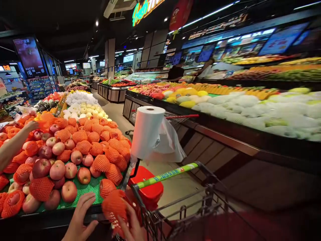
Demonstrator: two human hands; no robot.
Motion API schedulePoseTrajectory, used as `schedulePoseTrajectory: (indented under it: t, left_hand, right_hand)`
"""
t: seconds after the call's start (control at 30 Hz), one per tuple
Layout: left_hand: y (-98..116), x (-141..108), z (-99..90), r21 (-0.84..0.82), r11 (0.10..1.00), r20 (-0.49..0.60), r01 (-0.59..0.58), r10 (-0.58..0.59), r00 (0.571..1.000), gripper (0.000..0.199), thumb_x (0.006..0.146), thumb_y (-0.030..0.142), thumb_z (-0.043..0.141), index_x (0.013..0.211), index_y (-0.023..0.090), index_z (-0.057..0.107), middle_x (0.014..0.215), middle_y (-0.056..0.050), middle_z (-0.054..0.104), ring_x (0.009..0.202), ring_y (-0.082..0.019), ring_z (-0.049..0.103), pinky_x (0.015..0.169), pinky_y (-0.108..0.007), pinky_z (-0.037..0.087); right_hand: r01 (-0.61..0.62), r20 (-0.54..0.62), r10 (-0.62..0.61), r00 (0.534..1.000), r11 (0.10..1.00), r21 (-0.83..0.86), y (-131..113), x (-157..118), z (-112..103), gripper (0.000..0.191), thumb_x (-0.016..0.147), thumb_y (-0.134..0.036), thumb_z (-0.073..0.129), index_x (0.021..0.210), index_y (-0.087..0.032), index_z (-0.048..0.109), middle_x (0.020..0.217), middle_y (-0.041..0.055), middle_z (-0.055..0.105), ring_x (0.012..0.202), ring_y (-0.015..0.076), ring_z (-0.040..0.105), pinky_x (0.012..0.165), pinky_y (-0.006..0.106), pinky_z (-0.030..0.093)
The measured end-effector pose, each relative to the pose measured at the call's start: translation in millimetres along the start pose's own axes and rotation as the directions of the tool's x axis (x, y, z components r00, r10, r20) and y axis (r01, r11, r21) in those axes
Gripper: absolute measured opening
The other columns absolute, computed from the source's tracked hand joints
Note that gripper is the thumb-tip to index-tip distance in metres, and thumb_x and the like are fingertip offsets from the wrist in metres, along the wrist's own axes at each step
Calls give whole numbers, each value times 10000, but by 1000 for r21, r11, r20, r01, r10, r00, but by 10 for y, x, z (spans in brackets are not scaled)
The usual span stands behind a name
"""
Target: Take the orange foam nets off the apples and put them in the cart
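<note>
My left hand (pixel 81 217) is by the front edge of the apple display, fingers spread and holding nothing. Close to its right, my right hand (pixel 130 224) grips an apple in an orange foam net (pixel 114 205), blurred by motion. The netting covers most of the fruit. Just beyond both hands, apples (pixel 69 191) lie heaped on a green mat (pixel 86 190), some bare and some in orange foam nets. One netted apple (pixel 107 188) sits at the corner nearest my right hand. Something red and white below my right hand is too blurred to make out.
A shopping cart (pixel 167 175) with a green handle stands at the right, near a red container (pixel 146 187). A plastic bag roll (pixel 147 134) stands at the display's corner. Another person's arm (pixel 15 144) reaches over the apples from the left. A melon display (pixel 240 107) runs along the right.
</note>
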State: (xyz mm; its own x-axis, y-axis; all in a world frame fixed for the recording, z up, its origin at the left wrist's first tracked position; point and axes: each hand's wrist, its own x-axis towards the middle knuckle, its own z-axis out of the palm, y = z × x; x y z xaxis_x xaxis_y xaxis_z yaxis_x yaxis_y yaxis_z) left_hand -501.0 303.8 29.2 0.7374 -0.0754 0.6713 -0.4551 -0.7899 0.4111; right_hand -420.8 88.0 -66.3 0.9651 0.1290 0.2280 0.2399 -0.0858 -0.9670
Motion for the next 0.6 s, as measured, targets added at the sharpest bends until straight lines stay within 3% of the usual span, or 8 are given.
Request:
schedulePoseTrajectory:
  t: [0.1, 0.23, 0.3, 0.4, 0.5, 0.57, 0.6]
  left_hand:
    - [97, 127, -69, 84, 993, 98, -86, 78, 992, 518, 942, 422, 564, 1412, 229, 463, 1291, -141, 643, 1261, -268, 592, 1008, -431, 558]
    - [-31, -86, -89, 125, 991, 43, -48, 43, 998, 342, 936, 464, 550, 1164, 209, 549, 999, -94, 689, 987, -241, 677, 858, -408, 614]
    - [-108, -238, -115, 128, 992, 42, 20, -25, 999, 269, 924, 446, 582, 1052, 214, 537, 990, -85, 650, 995, -239, 634, 863, -414, 595]
    - [-163, -394, -158, 131, 990, 53, 55, -62, 997, 140, 905, 260, 621, 904, 213, 488, 1054, -82, 597, 1091, -225, 568, 942, -384, 543]
    - [-159, -470, -159, 72, 997, 63, 40, -45, 997, 139, 902, 121, 573, 875, 213, 473, 915, -32, 590, 924, -160, 582, 848, -275, 535]
    - [-148, -512, -133, 56, 997, 4, 54, -54, 999, 126, 903, 96, 552, 893, 214, 509, 820, -4, 581, 810, -138, 579, 792, -243, 530]
    - [-144, -537, -116, 67, 995, -55, 79, -76, 996, 117, 904, 98, 545, 904, 214, 535, 824, -4, 597, 797, -134, 590, 785, -234, 529]
  right_hand:
    - [32, 298, -68, 952, 991, 127, -212, -146, 359, 478, 914, -516, 557, 1315, -259, 589, 1340, 133, 639, 1262, 304, 593, 1086, 477, 490]
    - [43, 425, -129, 896, 978, 205, -552, -203, 501, 454, 919, -365, 583, 1370, -316, 561, 1280, 79, 649, 1172, 256, 610, 1050, 419, 482]
    - [39, 428, -122, 896, 979, 198, -655, -185, 521, 448, 888, -299, 595, 1334, -327, 597, 1100, 53, 670, 1011, 242, 628, 942, 389, 510]
    - [20, 350, -75, 934, 987, 159, -720, -138, 557, 357, 845, -224, 583, 1177, -298, 691, 935, 37, 618, 895, 232, 595, 841, 361, 498]
    - [7, 345, -53, 937, 991, 135, -719, -104, 599, 225, 865, -230, 567, 1008, -262, 737, 940, 51, 607, 923, 240, 591, 862, 367, 491]
    - [14, 302, -45, 952, 994, 105, -682, -102, 632, 203, 880, -280, 588, 1022, -261, 732, 1024, 66, 604, 1010, 254, 584, 937, 390, 479]
    - [12, 225, -31, 974, 996, 85, -653, -108, 652, 236, 882, -313, 604, 1086, -264, 710, 1095, 76, 593, 1064, 262, 572, 982, 406, 464]
